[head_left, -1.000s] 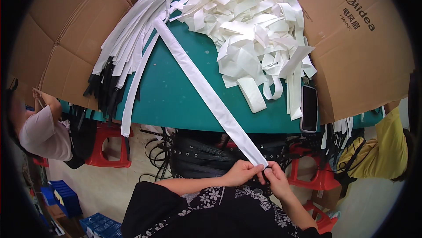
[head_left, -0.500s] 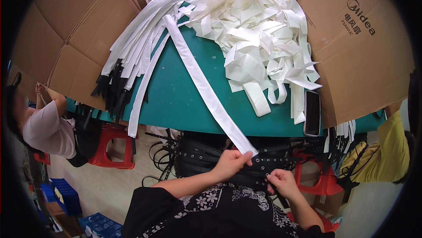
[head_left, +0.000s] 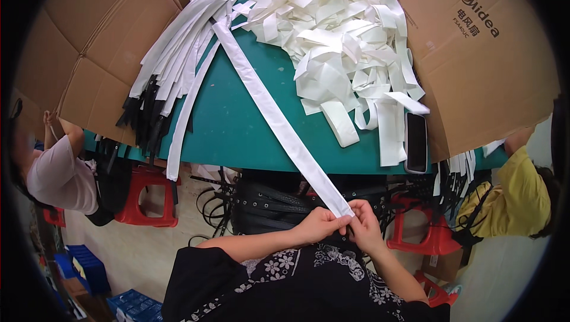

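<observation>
A long white strip-like sleeve runs slantwise from the table down to my hands. My left hand pinches its near end between thumb and fingers. Right beside it, my right hand has its fingers closed on the same end, fingertips against those of the left. Whether anything lies inside the sleeve cannot be made out. Black belts with metal eyelets lie across my lap below the table edge, partly behind my hands. At the left of the table, black belts in white sleeves lie in a bundle, dark ends showing.
Loose white strips are heaped on the green table. A phone lies at its right edge. Cardboard boxes flank both sides. Red stools and two other people, in pink and yellow, are nearby.
My right hand has moved up and left to the sleeve's near end and closed on it. My left hand and that end have shifted slightly down and right.
</observation>
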Available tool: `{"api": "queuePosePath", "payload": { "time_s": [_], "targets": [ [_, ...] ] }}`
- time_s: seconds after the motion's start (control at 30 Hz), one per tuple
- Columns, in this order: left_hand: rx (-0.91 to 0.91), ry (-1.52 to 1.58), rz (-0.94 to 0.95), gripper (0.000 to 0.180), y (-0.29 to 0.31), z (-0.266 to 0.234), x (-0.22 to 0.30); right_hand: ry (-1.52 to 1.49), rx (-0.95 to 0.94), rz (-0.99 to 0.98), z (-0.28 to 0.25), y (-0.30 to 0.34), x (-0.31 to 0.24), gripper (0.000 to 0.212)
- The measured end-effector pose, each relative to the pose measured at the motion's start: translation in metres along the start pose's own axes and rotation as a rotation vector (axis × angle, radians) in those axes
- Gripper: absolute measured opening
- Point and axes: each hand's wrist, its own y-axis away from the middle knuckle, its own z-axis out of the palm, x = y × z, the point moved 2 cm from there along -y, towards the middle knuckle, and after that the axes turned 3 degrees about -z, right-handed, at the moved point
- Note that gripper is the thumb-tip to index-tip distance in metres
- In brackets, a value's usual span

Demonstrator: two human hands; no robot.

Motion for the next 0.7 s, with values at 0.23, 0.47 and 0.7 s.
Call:
{"api": "queuePosePath", "payload": {
  "time_s": [0.23,0.47,0.7],
  "targets": [
    [-0.316,-0.105,0.135,0.024,0.004,0.013,-0.021,0.086,-0.047,0.209,0.016,-0.034,-0.001,0.038],
    [-0.073,0.329,-0.040,0.041,0.029,-0.069,0.027,0.077,-0.459,0.337,0.026,-0.044,-0.026,0.025],
    [0.651,0.414,0.294,0.028,0.014,-0.293,0.208,0.054,-0.886,0.243,0.109,-0.064,-0.039,0.029]
  ]
}}
